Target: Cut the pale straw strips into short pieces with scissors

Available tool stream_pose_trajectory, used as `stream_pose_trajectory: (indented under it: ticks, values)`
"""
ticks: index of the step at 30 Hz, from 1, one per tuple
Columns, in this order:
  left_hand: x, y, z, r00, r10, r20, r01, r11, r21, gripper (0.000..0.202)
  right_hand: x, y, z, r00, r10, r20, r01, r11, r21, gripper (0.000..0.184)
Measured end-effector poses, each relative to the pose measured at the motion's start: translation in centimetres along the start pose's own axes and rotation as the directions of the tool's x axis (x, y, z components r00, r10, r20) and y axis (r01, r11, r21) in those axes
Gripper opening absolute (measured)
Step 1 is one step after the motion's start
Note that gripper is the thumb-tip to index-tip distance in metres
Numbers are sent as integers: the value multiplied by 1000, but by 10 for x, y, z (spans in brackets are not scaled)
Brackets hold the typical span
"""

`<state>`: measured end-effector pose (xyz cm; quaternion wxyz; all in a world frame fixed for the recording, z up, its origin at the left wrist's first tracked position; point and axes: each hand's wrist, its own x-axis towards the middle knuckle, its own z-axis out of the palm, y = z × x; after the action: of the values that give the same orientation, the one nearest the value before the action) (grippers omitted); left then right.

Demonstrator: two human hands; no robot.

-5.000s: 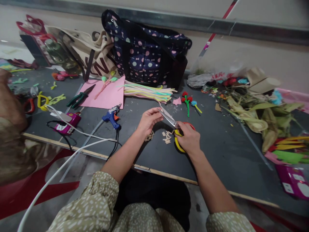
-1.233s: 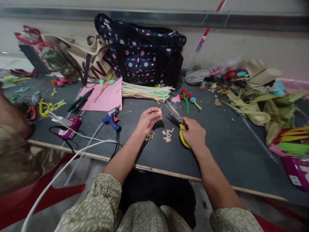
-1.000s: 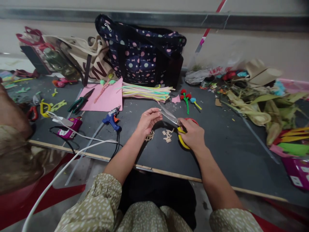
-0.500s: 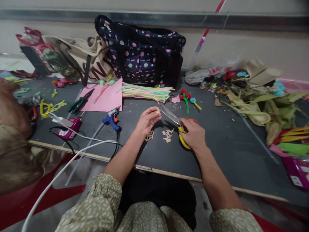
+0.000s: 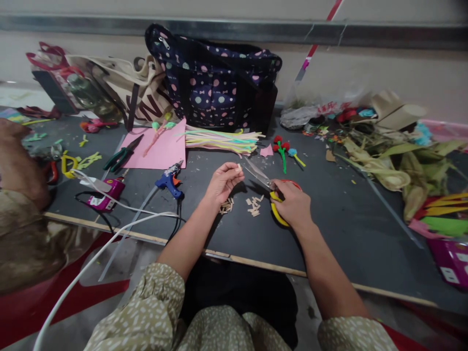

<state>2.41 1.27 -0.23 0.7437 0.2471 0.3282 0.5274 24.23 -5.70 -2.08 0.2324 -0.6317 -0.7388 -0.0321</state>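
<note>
Between the thumb and fingertips of my left hand (image 5: 225, 181) is a small pale wooden piece (image 5: 239, 167). My right hand (image 5: 293, 201) grips a pair of scissors (image 5: 260, 175) with yellow and red handles. Their blades are parted and point up and left, close beside the small piece. Below the hands, two groups of short pale wooden pieces lie on the dark table; one pile (image 5: 225, 206) is partly covered by my left hand, and the other pile (image 5: 254, 204) sits between my hands.
A blue glue gun (image 5: 169, 183) and its cables lie to the left, near green-handled pliers (image 5: 123, 155) on pink foam sheet (image 5: 153, 155). Pipe cleaners (image 5: 219, 140) and a patterned bag (image 5: 215, 83) stand behind. Dried husks (image 5: 387, 163) lie right. Another person's arm (image 5: 22, 161) is at far left.
The small piece shows more clearly at my left fingertips, and the scissors have barely shifted. The other person's arm at far left has moved slightly.
</note>
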Motion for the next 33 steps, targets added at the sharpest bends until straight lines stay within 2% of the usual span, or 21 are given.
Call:
stream_pose_trajectory:
  ticks: [10,23,29,33]
  values:
    - [1,-1,-2,1000,10,-14,-10,1000,3,21,0,-1,-1,999,-45,-13,45,998,-32,35]
    - [-1,-1,0,1000,20,10,-21,999,33,24,-1,-1,1,999,-25,24,26,999,-46,35]
    - [0,0,1,1000,-7,-25,9,997,77,25,0,-4,-2,999,-35,37,36,999,-30,35]
    - [1,-1,0,999,-18,-42,22,997,76,28,1,-2,-1,998,68,8,-68,997,-27,34]
